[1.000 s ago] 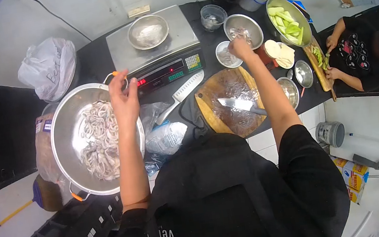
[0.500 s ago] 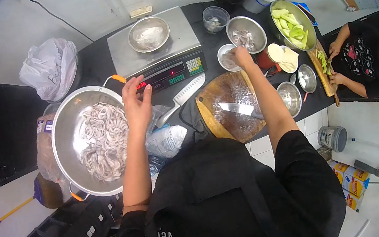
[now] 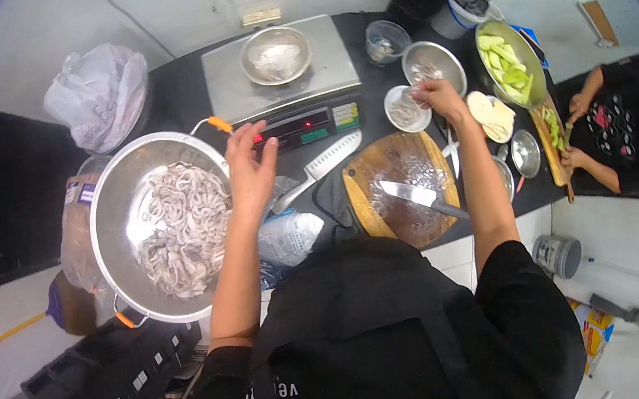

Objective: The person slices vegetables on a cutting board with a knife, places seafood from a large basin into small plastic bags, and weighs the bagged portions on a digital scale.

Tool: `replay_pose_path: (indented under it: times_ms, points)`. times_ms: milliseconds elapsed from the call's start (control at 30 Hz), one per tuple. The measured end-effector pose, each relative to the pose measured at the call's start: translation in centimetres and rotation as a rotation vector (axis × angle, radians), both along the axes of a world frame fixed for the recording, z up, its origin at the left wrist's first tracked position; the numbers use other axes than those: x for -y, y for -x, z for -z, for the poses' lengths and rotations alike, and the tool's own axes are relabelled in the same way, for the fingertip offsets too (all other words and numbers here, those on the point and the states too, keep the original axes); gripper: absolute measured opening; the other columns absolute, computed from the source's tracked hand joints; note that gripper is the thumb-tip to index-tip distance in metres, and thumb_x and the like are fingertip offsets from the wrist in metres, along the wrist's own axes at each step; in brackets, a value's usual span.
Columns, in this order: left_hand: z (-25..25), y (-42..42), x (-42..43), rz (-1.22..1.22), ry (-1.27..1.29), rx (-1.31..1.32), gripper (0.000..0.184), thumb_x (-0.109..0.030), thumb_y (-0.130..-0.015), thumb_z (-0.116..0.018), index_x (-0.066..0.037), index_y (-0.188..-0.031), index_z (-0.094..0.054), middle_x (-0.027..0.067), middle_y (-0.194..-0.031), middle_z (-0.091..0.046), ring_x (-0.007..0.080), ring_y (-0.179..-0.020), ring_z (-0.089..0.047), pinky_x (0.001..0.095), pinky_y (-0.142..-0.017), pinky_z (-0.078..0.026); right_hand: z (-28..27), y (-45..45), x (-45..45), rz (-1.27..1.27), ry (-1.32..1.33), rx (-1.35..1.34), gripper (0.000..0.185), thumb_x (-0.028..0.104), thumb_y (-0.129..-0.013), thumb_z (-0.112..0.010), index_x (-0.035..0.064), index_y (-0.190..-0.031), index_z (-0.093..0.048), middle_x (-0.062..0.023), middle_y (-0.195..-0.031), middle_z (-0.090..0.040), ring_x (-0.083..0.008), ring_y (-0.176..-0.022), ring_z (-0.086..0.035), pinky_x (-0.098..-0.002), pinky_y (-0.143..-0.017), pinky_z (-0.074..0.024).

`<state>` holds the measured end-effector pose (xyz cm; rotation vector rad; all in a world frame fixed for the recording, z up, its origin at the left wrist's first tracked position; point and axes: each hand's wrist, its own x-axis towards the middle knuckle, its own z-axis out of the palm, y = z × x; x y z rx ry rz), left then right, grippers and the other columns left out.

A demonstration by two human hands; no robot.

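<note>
Black surface (image 3: 176, 97) across the room, folks: big steel pot (image 3: 119, 254) left of the left grip (image 3: 250, 175), fingers spread; wooden board (image 3: 364, 203) between both grips; small white bowl (image 3: 411, 128) beneath the right grip (image 3: 441, 99), whether clamped I can't tell.

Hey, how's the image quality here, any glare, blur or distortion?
In the head view, the wide lens bows the scene inside a dark round border; glare speckles the cutting board and whitens a patch inside the metal pot; writing on the white bag looks smeared.
</note>
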<state>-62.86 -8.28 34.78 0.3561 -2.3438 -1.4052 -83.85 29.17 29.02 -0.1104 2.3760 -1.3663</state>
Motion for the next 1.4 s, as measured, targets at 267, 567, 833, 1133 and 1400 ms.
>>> replay_pose_path:
  times_ms: [267, 567, 833, 1133, 1400]
  points:
    - [-1.1, -0.8, 0.2, 0.017, 0.054, -0.028, 0.033, -0.014, -0.085, -0.064, -0.01, -0.117, -0.06, 0.014, -0.126, -0.048, 0.0239, -0.113, -0.051, 0.0307, -0.085, -0.047, -7.5, 3.2, 15.8, -0.199, 0.172, -0.134, 0.022, 0.019, -0.084, -0.067, -0.0025, -0.09, -0.067, -0.0048, -0.07, -0.064, -0.0096, -0.061, -0.06, -0.0228, -0.058, -0.0487]
    - [-2.3, -3.5, 1.3, -0.062, -0.005, -0.001, 0.033, -0.015, -0.081, -0.066, -0.008, -0.113, -0.06, 0.0166, -0.121, -0.05, 0.0328, -0.113, -0.049, 0.0385, -0.096, -0.04, -5.3, 7.4, 28.8, -0.425, -0.3, -0.484, 0.022, 0.008, -0.074, -0.06, 0.0093, -0.093, -0.072, -0.0136, -0.087, -0.069, -0.0254, -0.079, -0.067, -0.0346, -0.075, -0.0519]
    - [-2.5, -4.0, 2.3, -0.114, -0.011, -0.04, 0.034, -0.016, -0.082, -0.066, -0.008, -0.114, -0.061, 0.0155, -0.122, -0.05, 0.0304, -0.112, -0.05, 0.0365, -0.095, -0.041, -8.0, 6.2, 27.6, -0.377, -0.173, -0.197, 0.024, 0.005, -0.072, -0.064, 0.0009, -0.095, -0.07, -0.0148, -0.08, -0.069, -0.0201, -0.071, -0.068, -0.0312, -0.066, -0.0532]
    - [-2.6, -4.2, 6.1, -0.21, -0.026, -0.082, 0.032, -0.017, -0.083, -0.065, -0.012, -0.114, -0.062, 0.0136, -0.121, -0.051, 0.0283, -0.114, -0.049, 0.0359, -0.09, -0.044, -8.8, 4.5, 22.7, -0.262, 0.278, -0.076, 0.022, 0.007, -0.082, -0.063, -0.0058, -0.1, -0.065, -0.0098, -0.082, -0.067, -0.0132, -0.07, -0.064, -0.025, -0.064, -0.0529]
    - [-3.1, -3.8, 5.3, -0.177, -0.069, -0.041, 0.033, -0.017, -0.084, -0.065, -0.014, -0.117, -0.061, 0.0126, -0.125, -0.048, 0.0263, -0.116, -0.048, 0.0363, -0.088, -0.045, -10.2, 3.8, 17.6, -0.151, 0.336, -0.016, 0.025, 0.008, -0.084, -0.064, -0.0052, -0.105, -0.062, -0.0084, -0.087, -0.066, -0.0127, -0.073, -0.062, -0.0241, -0.068, -0.0527]
